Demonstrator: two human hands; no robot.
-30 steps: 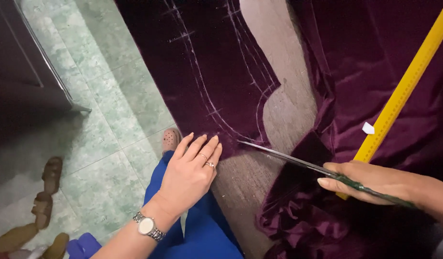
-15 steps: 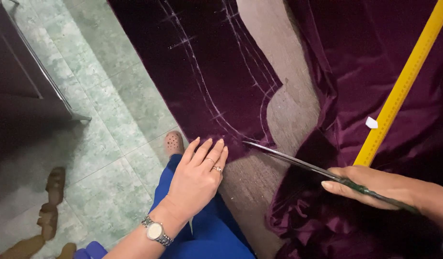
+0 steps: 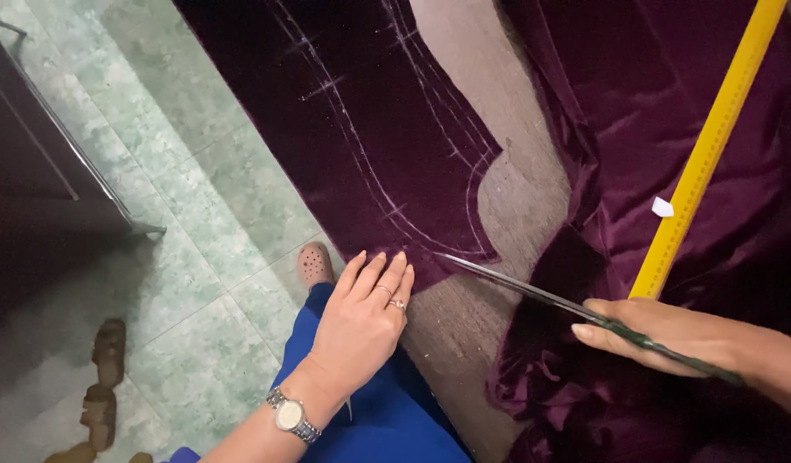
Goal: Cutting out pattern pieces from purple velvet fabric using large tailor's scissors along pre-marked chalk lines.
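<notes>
A piece of dark purple velvet (image 3: 353, 120) with white chalk curves lies flat on a brown table (image 3: 515, 197). My left hand (image 3: 361, 321), wearing rings and a wristwatch, rests flat with its fingertips on the velvet's near edge. My right hand (image 3: 661, 334) grips long tailor's scissors (image 3: 533, 291). Their blades are closed and the tip points at the cut edge of the velvet near the chalk line. More bunched purple velvet (image 3: 635, 129) lies to the right, under my right hand.
A long yellow ruler (image 3: 713, 146) lies diagonally on the bunched fabric, with a small white chalk piece (image 3: 662, 207) beside it. Green tiled floor (image 3: 155, 197) is at left, with a dark cabinet (image 3: 35, 197), sandals (image 3: 104, 377) and my sandaled foot (image 3: 314, 264).
The view has shifted slightly. My left hand slid a little forward onto the velvet's edge. The scissors stay pointed at the cut edge, barely moved.
</notes>
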